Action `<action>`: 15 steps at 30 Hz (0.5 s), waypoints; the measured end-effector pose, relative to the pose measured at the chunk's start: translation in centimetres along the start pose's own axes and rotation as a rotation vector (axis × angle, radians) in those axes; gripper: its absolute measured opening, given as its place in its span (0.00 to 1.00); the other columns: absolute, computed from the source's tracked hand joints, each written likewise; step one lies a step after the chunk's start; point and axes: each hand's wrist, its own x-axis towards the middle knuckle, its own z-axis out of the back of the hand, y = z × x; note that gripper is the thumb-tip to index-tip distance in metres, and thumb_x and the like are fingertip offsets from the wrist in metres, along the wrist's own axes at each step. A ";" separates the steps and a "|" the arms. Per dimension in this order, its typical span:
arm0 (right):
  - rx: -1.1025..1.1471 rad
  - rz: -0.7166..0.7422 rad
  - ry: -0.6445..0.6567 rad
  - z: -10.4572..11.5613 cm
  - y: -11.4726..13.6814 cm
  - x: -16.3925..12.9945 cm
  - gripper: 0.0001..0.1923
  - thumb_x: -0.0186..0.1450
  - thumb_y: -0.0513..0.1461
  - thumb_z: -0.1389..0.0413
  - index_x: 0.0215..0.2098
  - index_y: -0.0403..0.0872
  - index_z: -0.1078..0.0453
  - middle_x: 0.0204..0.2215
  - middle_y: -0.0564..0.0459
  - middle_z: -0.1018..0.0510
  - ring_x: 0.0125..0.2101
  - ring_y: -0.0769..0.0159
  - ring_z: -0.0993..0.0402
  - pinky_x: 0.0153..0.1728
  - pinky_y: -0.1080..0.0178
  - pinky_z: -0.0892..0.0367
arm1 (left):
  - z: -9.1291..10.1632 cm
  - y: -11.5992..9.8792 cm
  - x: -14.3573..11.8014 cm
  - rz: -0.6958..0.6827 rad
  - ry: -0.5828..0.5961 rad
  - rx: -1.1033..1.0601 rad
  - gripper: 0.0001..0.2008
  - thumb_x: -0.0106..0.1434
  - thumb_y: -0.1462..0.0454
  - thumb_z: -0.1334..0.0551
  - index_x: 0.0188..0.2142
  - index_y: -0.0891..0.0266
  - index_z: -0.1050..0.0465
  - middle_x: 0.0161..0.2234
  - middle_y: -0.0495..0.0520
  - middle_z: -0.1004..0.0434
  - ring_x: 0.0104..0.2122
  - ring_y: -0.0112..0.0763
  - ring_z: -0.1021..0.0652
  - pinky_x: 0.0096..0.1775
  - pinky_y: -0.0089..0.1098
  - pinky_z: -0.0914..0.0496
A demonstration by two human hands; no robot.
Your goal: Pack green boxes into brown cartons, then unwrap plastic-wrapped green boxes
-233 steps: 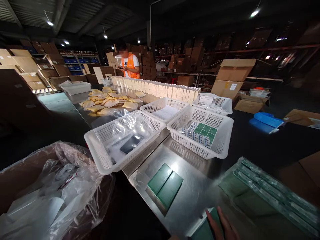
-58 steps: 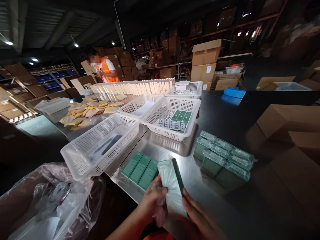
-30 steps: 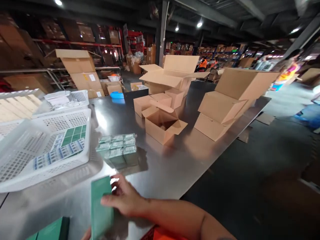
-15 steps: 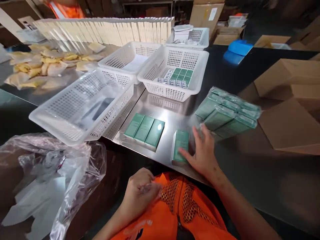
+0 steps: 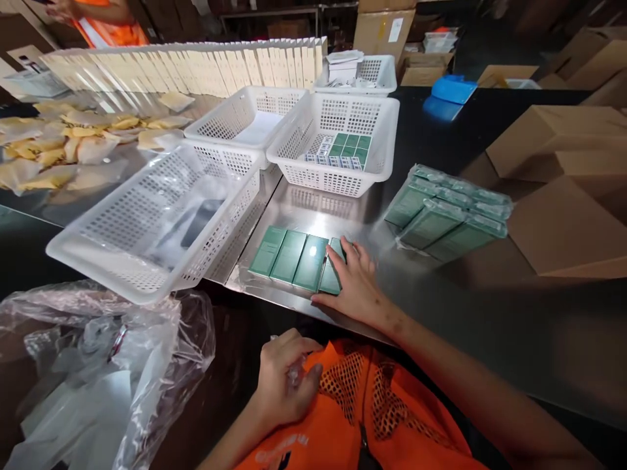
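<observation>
Three green boxes [image 5: 289,258] lie flat side by side on the steel tabletop [image 5: 274,299] in front of me. My right hand [image 5: 361,287] grips a fourth green box [image 5: 330,279] at the right end of this row, thumb at its near edge and fingers at its far side. The hand partly covers that box. Close to my orange vest, my left hand [image 5: 284,382] is curled around a crumpled bit of clear plastic film [image 5: 295,374]. To the right stands a film-wrapped block of green boxes [image 5: 448,212].
White perforated baskets [image 5: 337,184] stand beyond the row; one contains green boxes [image 5: 350,147]. A clear bag-lined bin [image 5: 191,333] with plastic scraps sits at lower left. Cardboard boxes [image 5: 563,215] are at right, yellowish packets [image 5: 78,140] at far left. Another person in orange [image 5: 112,26] stands behind.
My right hand has moved left with the single green box, which now adjoins the other three. My left hand's fingers have loosened a little around the film. The view has shifted slightly.
</observation>
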 end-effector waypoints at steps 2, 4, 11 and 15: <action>-0.005 -0.018 0.001 -0.1 0.6 0.1 0.58 0.57 0.64 0.36 0.74 0.45 0.49 0.74 0.35 0.60 0.70 0.31 0.61 0.60 0.33 0.42 | -0.3 0.1 -0.2 0.025 0.007 -0.023 0.04 0.62 0.65 0.38 0.35 0.60 0.23 0.23 0.49 0.29 0.22 0.27 0.29 0.24 0.28 0.39; -0.007 -0.038 -0.010 -0.2 1.0 -0.1 0.57 0.58 0.64 0.37 0.74 0.45 0.49 0.74 0.35 0.59 0.70 0.31 0.61 0.60 0.33 0.41 | -0.4 0.3 -0.5 0.054 0.024 -0.033 0.04 0.63 0.65 0.37 0.34 0.61 0.23 0.23 0.49 0.29 0.22 0.27 0.28 0.25 0.28 0.39; 0.013 0.007 -0.058 -0.8 1.7 -0.4 0.50 0.64 0.61 0.40 0.73 0.43 0.47 0.73 0.32 0.55 0.69 0.28 0.59 0.59 0.31 0.40 | 0.1 1.1 0.0 0.072 0.054 0.015 0.04 0.63 0.64 0.36 0.33 0.60 0.22 0.23 0.49 0.28 0.22 0.27 0.28 0.25 0.28 0.39; 0.080 0.022 -0.021 -0.9 1.8 0.1 0.51 0.64 0.59 0.40 0.74 0.41 0.50 0.74 0.32 0.59 0.71 0.30 0.66 0.61 0.32 0.42 | -0.8 1.0 0.7 0.065 0.077 -0.003 0.05 0.64 0.63 0.36 0.32 0.60 0.21 0.21 0.49 0.28 0.21 0.28 0.28 0.25 0.28 0.39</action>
